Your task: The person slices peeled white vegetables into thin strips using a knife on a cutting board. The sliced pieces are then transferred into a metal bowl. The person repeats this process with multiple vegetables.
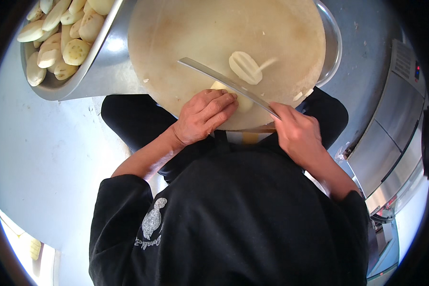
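Note:
My left hand [209, 112] presses with bent fingers on a peeled lotus root piece [246, 103] near the close edge of a round cutting board [186, 32]. In my right hand [296, 130] is the grip end of a cleaver, whose handle is hidden by the fingers. The long blade [221, 77] slants up and left across the board, over the lotus root and just beyond my left fingertips. A cut lotus root slice [245, 68] with long hollow channels lies flat past the blade, with a thin sliver [268, 63] beside it.
At the upper left, a steel basin [93, 68] holds many peeled lotus root pieces [50, 53]. Small scraps [298, 96] lie at the board's right edge. A round metal rim [334, 43] shows behind the board. A metal-panelled appliance [389, 118] stands at the right.

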`<act>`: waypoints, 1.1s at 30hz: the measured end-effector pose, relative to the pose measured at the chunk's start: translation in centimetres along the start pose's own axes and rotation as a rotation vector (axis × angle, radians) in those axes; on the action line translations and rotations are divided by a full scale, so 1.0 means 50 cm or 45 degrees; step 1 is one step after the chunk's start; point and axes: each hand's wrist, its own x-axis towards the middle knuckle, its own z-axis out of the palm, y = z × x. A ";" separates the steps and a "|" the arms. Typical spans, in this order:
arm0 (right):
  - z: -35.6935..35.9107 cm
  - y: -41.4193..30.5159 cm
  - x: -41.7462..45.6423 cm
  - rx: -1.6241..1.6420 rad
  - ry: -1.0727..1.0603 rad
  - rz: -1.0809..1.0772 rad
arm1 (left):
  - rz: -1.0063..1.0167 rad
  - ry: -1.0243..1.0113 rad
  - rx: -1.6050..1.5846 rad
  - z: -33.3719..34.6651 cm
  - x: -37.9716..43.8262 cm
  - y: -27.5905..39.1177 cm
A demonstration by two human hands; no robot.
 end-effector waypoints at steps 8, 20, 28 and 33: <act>-0.100 -0.049 -0.116 -0.089 -0.139 0.064 | 0.029 -0.040 -0.072 -0.003 -0.026 -0.011; -0.038 -0.033 -0.047 -0.143 -0.290 0.132 | -0.035 0.000 -0.161 0.002 -0.021 -0.019; 0.040 0.012 0.017 -0.001 -0.026 0.004 | 0.050 0.144 -0.045 0.033 -0.044 -0.021; -0.062 -0.056 -0.063 -0.058 -0.070 0.038 | 0.068 0.103 -0.003 0.034 -0.066 -0.023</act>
